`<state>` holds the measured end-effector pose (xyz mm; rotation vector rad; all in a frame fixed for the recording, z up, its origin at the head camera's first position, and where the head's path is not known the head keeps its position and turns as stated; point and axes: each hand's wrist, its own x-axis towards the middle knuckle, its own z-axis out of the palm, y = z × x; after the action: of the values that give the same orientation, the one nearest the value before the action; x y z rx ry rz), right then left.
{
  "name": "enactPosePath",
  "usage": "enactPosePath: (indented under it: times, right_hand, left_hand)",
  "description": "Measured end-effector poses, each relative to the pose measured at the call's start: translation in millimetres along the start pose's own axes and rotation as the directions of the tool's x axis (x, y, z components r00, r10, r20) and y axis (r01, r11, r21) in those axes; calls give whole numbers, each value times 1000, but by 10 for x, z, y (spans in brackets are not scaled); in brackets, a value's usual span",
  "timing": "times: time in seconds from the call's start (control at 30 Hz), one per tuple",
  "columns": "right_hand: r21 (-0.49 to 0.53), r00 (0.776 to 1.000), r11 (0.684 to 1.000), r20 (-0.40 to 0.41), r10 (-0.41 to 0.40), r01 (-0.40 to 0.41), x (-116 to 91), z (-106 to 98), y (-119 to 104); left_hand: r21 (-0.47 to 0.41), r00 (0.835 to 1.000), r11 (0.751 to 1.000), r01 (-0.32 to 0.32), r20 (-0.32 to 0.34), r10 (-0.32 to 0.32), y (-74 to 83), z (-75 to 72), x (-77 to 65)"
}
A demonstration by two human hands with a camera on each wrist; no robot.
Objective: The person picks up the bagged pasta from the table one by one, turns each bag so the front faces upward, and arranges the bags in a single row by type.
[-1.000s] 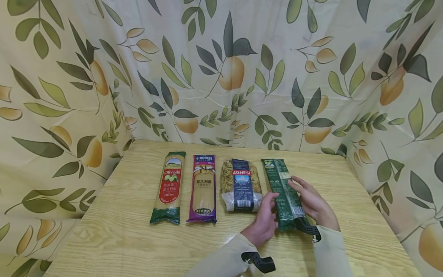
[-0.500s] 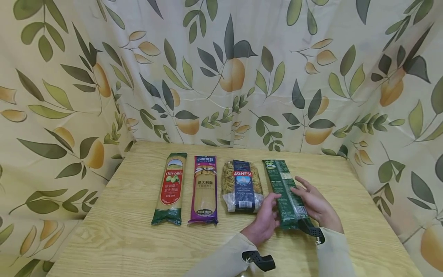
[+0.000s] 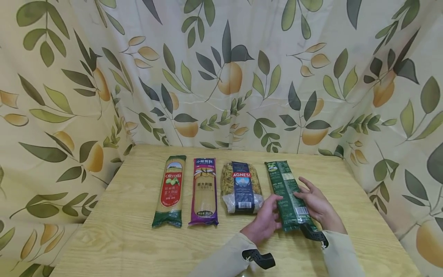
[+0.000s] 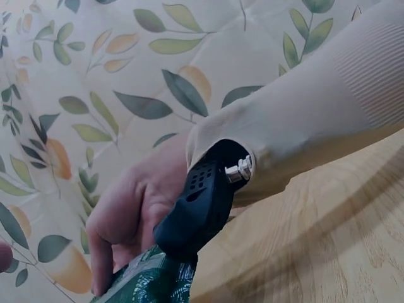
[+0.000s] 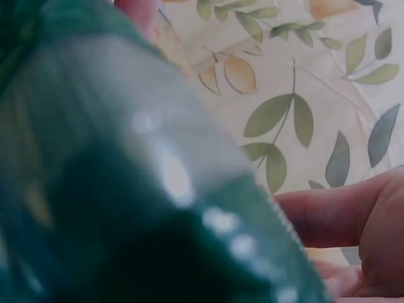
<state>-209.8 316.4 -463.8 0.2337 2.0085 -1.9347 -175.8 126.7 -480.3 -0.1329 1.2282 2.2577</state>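
Note:
In the head view a green spaghetti packet point(image 3: 285, 188) lies at an angle on the right of the row, its barcode end toward me. My left hand point(image 3: 264, 223) grips its left edge, thumb on the face and the other fingers mostly hidden at the side. At the right edge my right hand point(image 3: 320, 206) holds it with the thumb laid over the face, while one finger points away past the edge. The left wrist view shows a corner of the green packet point(image 4: 148, 281) below a hand. Close up, the shiny green wrapper point(image 5: 158, 189) fills much of the right wrist view.
Left of the green packet lie an Agnesi pasta bag point(image 3: 242, 186), a purple-edged pasta packet point(image 3: 204, 192) and a red-labelled Olivoilà packet point(image 3: 171, 190). All are on the wooden table point(image 3: 138, 246). A leaf-and-fruit patterned curtain point(image 3: 221, 107) closes off the back and sides.
My right hand has slid slightly right and its fingers have drawn back from the packet's face. My left hand keeps its hold. The packet has barely shifted.

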Motion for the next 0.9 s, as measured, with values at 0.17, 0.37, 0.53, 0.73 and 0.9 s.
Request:
enactPosePath:
  times: [0.17, 0.37, 0.53, 0.73, 0.9]
  right_hand:
    - [-20, 1000, 1000, -21, -7, 6, -60, -9, -1]
    - [-45, 996, 999, -84, -27, 24, -80, -16, -19]
    - [-85, 990, 996, -136, -28, 16, -98, -1, -35]
    - [-103, 980, 994, -193, -43, 23, -138, 9, -30]
    - [-146, 971, 988, -225, -78, 46, -158, 17, -30]
  left_hand:
    - [-10, 1000, 1000, 8, 11, -8, -22, 2, -11]
    - [-21, 999, 999, 31, 39, -30, -23, -7, -4]
    - [-31, 997, 999, 45, 61, -43, -36, -6, 10]
    - [-17, 997, 999, 39, 71, -37, -49, 5, 11]
    - [-31, 998, 999, 22, 60, -20, -35, 15, -4]
